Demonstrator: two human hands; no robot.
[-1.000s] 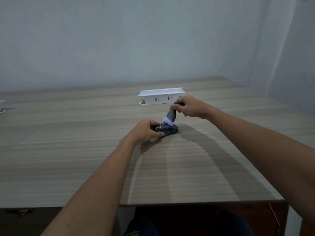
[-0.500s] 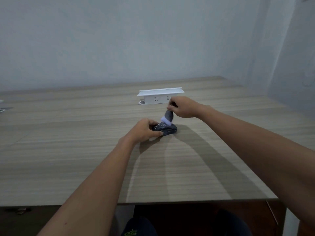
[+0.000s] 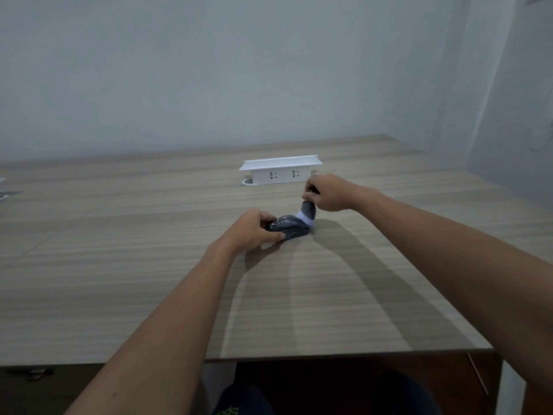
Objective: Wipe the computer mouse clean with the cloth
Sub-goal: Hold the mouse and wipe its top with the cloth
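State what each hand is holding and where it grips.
The left hand clamps the dark mouse by its near end and sides on the table. The right hand pinches the cleaning tool by its upper end, white tip on the mouse.

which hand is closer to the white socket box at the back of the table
Right. The right hand sits just in front of the white socket box's right end, holding a grey-and-white cleaning tool. The left hand is nearer the person, gripping the mouse.

Office-like room: wood-grain desk [image 3: 119, 265] with pop-up socket box [image 3: 279, 172], bare wall [image 3: 209, 70].
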